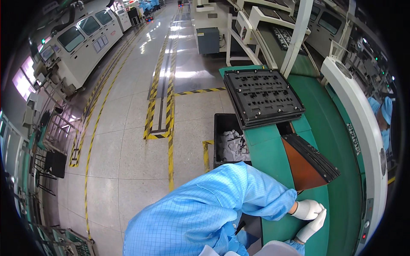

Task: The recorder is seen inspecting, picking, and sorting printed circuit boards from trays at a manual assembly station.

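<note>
At four o'clock, left hand (308, 210) meets right hand (312, 225) over green bench (271, 155)

Both hands wear white gloves, touching at the fingertips. The left's fingers look folded inward and the right's nearly straight, yet whether they are clamped on something small I cannot tell; the gloves hide it. By my reading, this is close two-handed work, or a pause between handlings.

Clock positions below run from the hands. At twelve, just beyond them, a tilted stack of thin black plates (314, 155), the nearest work thing, rests above a brown panel (301, 168); no hand touches it. Taking a plate would call for parting the hands and reaching forward to grip an edge without spreading the stack.

Between ten and eleven, beside the bench, stands a black bin (218, 143) of white scraps (232, 145). Farther off, toward eleven, lie stacked black trays (265, 96); toward one, a white machine housing (363, 106) arches.
</note>
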A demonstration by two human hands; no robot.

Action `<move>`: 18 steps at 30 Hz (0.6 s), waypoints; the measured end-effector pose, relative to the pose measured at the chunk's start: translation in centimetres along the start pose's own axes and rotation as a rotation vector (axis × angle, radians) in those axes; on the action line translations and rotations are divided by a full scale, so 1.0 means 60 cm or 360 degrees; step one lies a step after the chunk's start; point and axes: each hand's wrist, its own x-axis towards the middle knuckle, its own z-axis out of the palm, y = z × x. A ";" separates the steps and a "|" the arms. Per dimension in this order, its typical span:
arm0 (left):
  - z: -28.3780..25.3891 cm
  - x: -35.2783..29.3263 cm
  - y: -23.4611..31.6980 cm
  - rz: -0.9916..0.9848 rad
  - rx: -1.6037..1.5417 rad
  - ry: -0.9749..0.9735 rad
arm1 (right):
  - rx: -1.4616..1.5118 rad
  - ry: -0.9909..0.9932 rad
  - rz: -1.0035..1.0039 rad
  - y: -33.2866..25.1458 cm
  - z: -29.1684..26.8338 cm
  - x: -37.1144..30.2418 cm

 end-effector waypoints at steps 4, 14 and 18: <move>0.001 -0.001 0.000 -0.0006 -0.0042 0.0003 | 0.0057 0.0002 0.0017 0.009 -0.003 0.004; -0.004 -0.003 0.004 0.0053 -0.0012 -0.0006 | 0.0044 0.0011 0.0017 0.014 -0.005 0.011; -0.003 -0.002 0.001 0.0058 -0.0033 -0.0006 | -0.0037 0.0024 -0.0018 0.009 -0.002 0.007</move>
